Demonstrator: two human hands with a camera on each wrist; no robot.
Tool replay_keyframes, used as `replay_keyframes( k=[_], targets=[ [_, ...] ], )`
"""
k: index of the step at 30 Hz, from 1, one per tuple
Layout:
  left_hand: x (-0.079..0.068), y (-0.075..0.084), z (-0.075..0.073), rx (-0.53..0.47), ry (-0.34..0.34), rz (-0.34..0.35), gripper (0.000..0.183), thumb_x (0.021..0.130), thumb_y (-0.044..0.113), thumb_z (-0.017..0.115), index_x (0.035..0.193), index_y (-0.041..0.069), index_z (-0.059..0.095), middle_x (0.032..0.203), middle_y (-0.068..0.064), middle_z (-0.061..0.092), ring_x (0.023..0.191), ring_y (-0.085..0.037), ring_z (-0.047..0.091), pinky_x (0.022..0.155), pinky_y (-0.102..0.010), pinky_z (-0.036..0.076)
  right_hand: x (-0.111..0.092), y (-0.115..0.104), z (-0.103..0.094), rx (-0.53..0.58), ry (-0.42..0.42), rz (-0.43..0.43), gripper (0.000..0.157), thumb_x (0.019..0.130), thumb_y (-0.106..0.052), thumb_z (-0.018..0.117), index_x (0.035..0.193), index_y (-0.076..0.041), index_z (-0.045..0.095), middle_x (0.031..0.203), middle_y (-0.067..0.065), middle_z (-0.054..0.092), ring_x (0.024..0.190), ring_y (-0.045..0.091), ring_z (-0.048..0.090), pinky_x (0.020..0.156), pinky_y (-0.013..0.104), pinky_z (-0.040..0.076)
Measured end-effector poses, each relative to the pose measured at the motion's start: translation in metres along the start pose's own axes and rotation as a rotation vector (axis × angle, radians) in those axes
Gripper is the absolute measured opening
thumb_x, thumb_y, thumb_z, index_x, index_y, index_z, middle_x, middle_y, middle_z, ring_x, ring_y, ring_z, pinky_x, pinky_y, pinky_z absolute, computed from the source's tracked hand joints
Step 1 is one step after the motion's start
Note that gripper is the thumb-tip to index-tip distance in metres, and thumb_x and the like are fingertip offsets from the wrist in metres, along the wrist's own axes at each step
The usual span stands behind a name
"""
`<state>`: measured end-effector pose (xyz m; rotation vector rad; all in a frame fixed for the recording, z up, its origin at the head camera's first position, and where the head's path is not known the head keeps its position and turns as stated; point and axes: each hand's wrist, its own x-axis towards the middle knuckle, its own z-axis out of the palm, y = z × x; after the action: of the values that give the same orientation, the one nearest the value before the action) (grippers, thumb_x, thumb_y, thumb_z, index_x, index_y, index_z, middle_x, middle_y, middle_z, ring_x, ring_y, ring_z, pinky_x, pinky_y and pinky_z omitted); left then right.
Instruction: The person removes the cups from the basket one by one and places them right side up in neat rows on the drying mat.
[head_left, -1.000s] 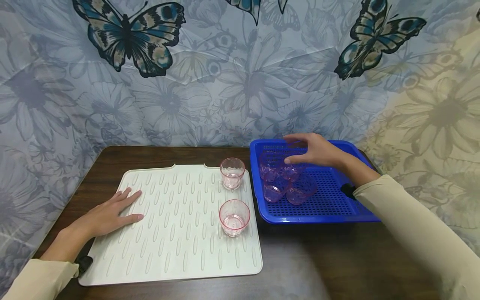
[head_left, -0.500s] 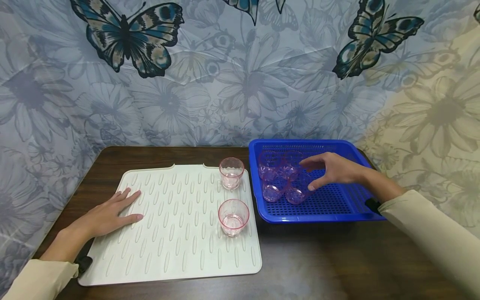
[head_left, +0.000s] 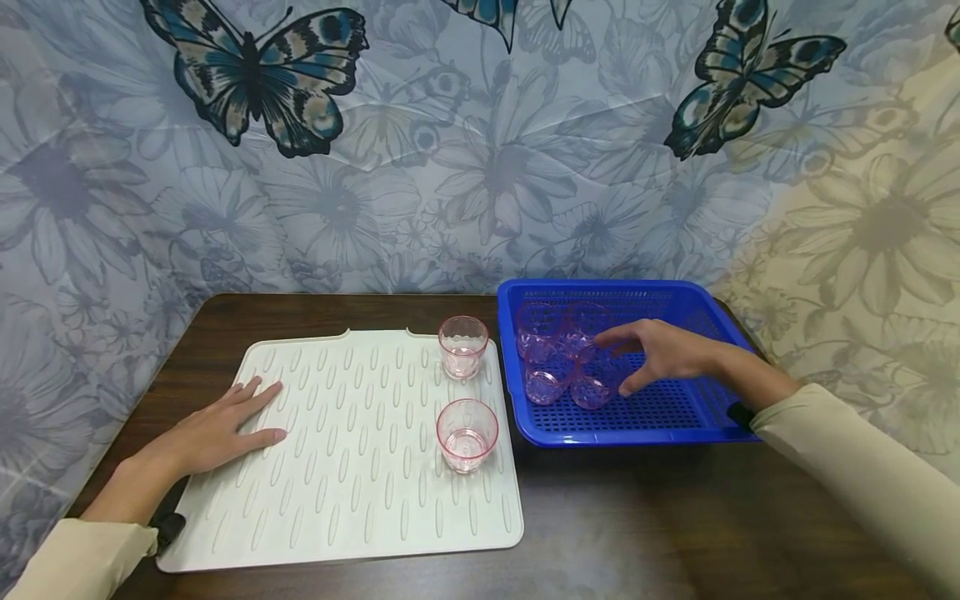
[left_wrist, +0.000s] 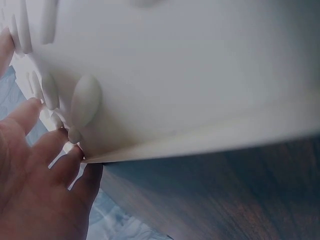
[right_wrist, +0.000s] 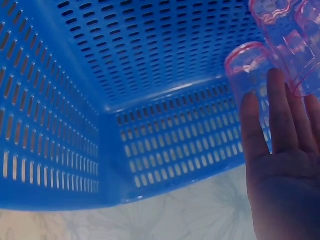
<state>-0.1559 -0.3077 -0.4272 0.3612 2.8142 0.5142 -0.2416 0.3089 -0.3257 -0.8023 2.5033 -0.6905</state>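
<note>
My left hand [head_left: 213, 429] lies with spread fingers on the left side of a white ridged drying mat [head_left: 337, 525]. In the left wrist view, the fingers [left_wrist: 47, 145] touch the mat's ridged surface by its edge. Two clear, pink-rimmed glasses stand upright on the mat's right side, a rear glass [head_left: 462, 354] and a front glass [head_left: 467, 442]. My right hand [head_left: 667, 354] hovers over a blue perforated basket [head_left: 675, 417], thumb and fingers parted beside several pinkish glasses [head_left: 543, 387] grouped at its left. In the right wrist view, its fingers reach up close to a glass [right_wrist: 250, 62]; contact is unclear.
A dark wooden table [head_left: 600, 517] carries the mat and the basket side by side, with a narrow gap between them. Right behind the table hangs a butterfly-and-flower patterned cloth [head_left: 510, 192]. The basket's raised walls surround the glasses in it.
My right hand has moved right and toward me, from above the rear glasses to the right side of the group. The left hand, the mat and its two glasses have stayed put.
</note>
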Motion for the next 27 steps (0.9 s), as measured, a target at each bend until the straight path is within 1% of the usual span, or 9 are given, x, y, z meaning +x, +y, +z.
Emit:
replay_keyframes(
  k=[3, 8, 11, 16, 18, 23, 27],
  targets=[
    [0.000, 0.000, 0.000, 0.001, -0.001, 0.000, 0.086, 0.093, 0.061, 0.058, 0.156, 0.009, 0.031, 0.157, -0.033, 0.023, 0.141, -0.058, 0.019, 0.097, -0.081, 0.022, 0.001, 0.000, 0.001, -0.010, -0.001, -0.001, 0.080, 0.074, -0.023, 0.089, 0.139, 0.004, 0.053, 0.137, 0.023, 0.057, 0.122, 0.043, 0.057, 0.095, 0.055, 0.049],
    [-0.001, 0.000, 0.001, 0.000, 0.006, 0.012, 0.085, 0.093, 0.060, 0.059, 0.156, 0.009, 0.032, 0.156, -0.034, 0.024, 0.141, -0.058, 0.020, 0.096, -0.080, 0.024, 0.002, -0.001, 0.002, -0.068, 0.012, 0.011, 0.077, 0.074, -0.026, 0.089, 0.137, 0.002, 0.056, 0.130, 0.020, 0.062, 0.117, 0.039, 0.061, 0.091, 0.053, 0.052],
    [-0.001, 0.000, 0.000, -0.002, 0.007, 0.015, 0.085, 0.093, 0.060, 0.059, 0.156, 0.009, 0.033, 0.156, -0.034, 0.024, 0.141, -0.058, 0.020, 0.096, -0.079, 0.025, 0.001, -0.003, 0.000, -0.068, 0.023, 0.028, 0.075, 0.074, -0.026, 0.089, 0.136, 0.002, 0.057, 0.129, 0.019, 0.064, 0.114, 0.037, 0.063, 0.089, 0.052, 0.053],
    [0.000, 0.001, 0.000, -0.003, -0.002, 0.000, 0.087, 0.093, 0.061, 0.058, 0.156, 0.009, 0.031, 0.157, -0.033, 0.022, 0.141, -0.058, 0.018, 0.097, -0.080, 0.023, -0.003, -0.009, -0.006, -0.042, 0.051, 0.064, 0.072, 0.077, -0.025, 0.087, 0.137, 0.002, 0.057, 0.130, 0.019, 0.064, 0.112, 0.034, 0.065, 0.087, 0.050, 0.055],
    [0.000, 0.001, 0.000, -0.003, -0.004, -0.001, 0.087, 0.093, 0.061, 0.057, 0.156, 0.009, 0.031, 0.157, -0.033, 0.022, 0.141, -0.058, 0.018, 0.096, -0.081, 0.023, -0.005, -0.013, -0.010, -0.055, 0.080, 0.063, 0.071, 0.078, -0.025, 0.087, 0.137, 0.001, 0.058, 0.128, 0.018, 0.065, 0.112, 0.034, 0.065, 0.087, 0.049, 0.055],
    [-0.001, 0.002, 0.000, -0.008, -0.002, 0.004, 0.086, 0.093, 0.061, 0.058, 0.156, 0.009, 0.032, 0.157, -0.034, 0.023, 0.141, -0.058, 0.019, 0.097, -0.080, 0.023, -0.008, -0.026, -0.025, -0.117, 0.192, 0.032, 0.068, 0.078, -0.028, 0.087, 0.134, 0.000, 0.061, 0.119, 0.014, 0.070, 0.107, 0.031, 0.067, 0.086, 0.050, 0.054],
    [-0.001, 0.001, -0.001, -0.006, -0.004, 0.009, 0.086, 0.093, 0.061, 0.057, 0.156, 0.008, 0.031, 0.157, -0.034, 0.022, 0.141, -0.059, 0.018, 0.096, -0.081, 0.022, -0.006, -0.038, -0.034, -0.110, 0.260, 0.012, 0.068, 0.079, -0.029, 0.085, 0.135, -0.001, 0.060, 0.118, 0.015, 0.070, 0.107, 0.032, 0.067, 0.087, 0.053, 0.054]
  ],
)
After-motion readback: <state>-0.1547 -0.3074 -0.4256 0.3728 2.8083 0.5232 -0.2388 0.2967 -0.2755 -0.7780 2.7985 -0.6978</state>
